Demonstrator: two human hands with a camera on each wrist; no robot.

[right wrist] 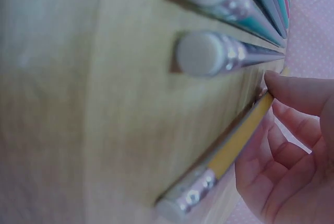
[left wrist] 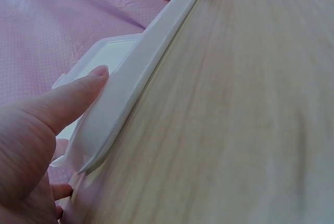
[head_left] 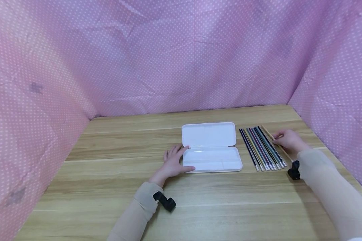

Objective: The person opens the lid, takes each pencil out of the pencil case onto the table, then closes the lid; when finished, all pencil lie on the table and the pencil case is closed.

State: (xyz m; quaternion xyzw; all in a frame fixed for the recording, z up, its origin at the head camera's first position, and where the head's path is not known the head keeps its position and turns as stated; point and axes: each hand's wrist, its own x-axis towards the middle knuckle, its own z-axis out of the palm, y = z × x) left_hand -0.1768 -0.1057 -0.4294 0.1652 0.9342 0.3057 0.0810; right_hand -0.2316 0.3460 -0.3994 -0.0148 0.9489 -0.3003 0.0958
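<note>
A white pencil case point(head_left: 212, 159) lies on the table with its lid point(head_left: 208, 134) folded back. My left hand point(head_left: 172, 163) rests at its left end, fingers spread and fairly straight. Its thumb point(left wrist: 78, 96) touches the case's front wall, and the index fingertip is near the hinge. On the right, my right hand point(head_left: 288, 140) pinches a yellow pencil point(right wrist: 240, 140) between thumb and fingers. This pencil slants along the table, its eraser end toward me. Left of it several dark and coloured pencils point(head_left: 260, 147) lie side by side, white erasers toward me.
The wooden table point(head_left: 108, 177) reaches back to a pink dotted curtain point(head_left: 169, 60), which hangs along the back and both sides. Black wrist cameras point(head_left: 166, 202) are strapped over both sleeves. The row of pencils lies between the case and my right hand.
</note>
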